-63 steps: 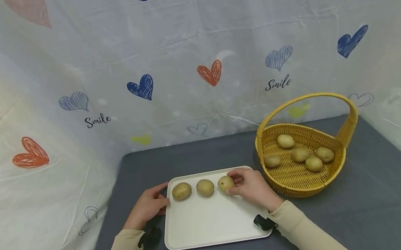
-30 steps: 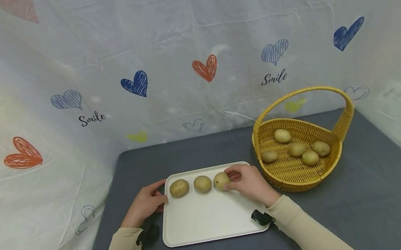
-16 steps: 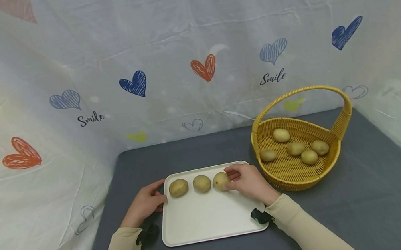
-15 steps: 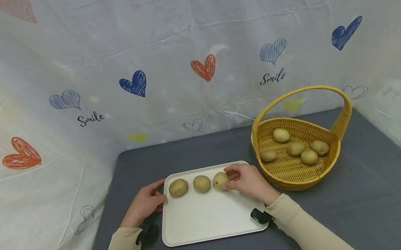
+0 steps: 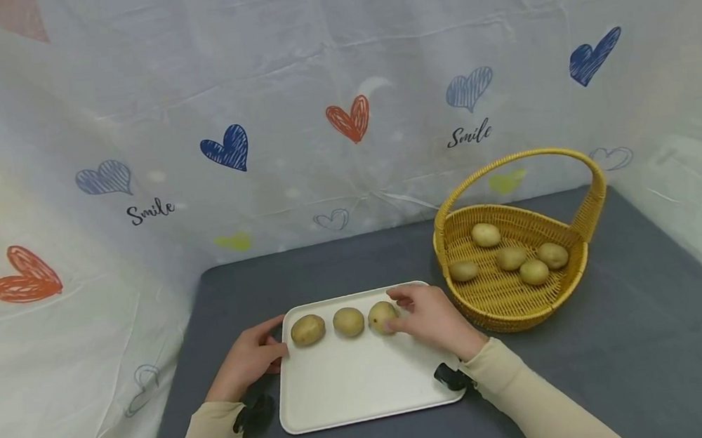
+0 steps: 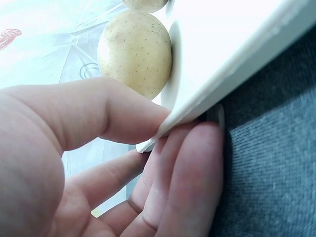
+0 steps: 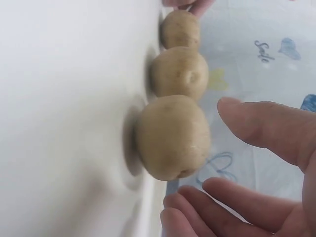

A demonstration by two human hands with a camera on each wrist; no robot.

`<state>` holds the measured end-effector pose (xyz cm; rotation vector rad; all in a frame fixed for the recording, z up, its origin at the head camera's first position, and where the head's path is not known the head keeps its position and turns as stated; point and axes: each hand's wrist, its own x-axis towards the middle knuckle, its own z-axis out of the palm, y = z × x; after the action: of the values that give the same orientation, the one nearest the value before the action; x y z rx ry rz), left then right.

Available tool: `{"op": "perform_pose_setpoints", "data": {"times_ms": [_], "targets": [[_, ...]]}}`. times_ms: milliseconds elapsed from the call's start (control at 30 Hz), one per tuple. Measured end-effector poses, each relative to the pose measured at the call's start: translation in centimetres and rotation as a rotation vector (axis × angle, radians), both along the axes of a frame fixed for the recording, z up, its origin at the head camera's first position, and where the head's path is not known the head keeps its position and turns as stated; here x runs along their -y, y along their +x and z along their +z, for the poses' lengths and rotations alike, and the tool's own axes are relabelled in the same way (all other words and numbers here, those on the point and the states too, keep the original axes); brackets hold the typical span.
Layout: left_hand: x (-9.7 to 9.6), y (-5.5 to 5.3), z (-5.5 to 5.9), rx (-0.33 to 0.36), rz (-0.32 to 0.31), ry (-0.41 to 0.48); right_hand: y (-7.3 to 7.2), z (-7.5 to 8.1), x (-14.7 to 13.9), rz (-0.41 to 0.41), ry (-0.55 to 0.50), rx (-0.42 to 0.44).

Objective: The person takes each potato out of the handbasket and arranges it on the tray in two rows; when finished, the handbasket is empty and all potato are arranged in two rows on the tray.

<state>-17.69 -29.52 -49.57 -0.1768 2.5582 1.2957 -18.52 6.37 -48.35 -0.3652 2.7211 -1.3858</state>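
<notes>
Well, the white tray [image 5: 367,383] is being pinched at its left edge by the left hand [image 5: 244,361], while nothing's being gripped by the spread right hand [image 5: 433,317] beside the rightmost potato [image 5: 379,316] near the tray's far edge; rolling's probably being risked by any accidental finger bump.

Beside the spread right grip [image 7: 266,210], three potatoes [image 7: 178,73] line up on a white tray [image 7: 64,98].
</notes>
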Motion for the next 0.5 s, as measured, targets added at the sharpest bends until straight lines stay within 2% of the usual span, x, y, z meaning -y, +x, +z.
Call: {"op": "perform_pose_setpoints", "data": {"times_ms": [167, 300, 500], "targets": [[-0.4, -0.3, -0.1, -0.008, -0.007, -0.004, 0.7, 1.3, -0.4, -0.009, -0.003, -0.014], [-0.5, -0.2, -0.1, -0.009, -0.009, -0.015, 1.8, 2.2, -1.2, 0.009, 0.003, -0.012], [-0.1, -0.2, 0.1, -0.005, -0.009, -0.043, 3.6, 4.2, -4.5, 0.079, 0.065, -0.040]]}}
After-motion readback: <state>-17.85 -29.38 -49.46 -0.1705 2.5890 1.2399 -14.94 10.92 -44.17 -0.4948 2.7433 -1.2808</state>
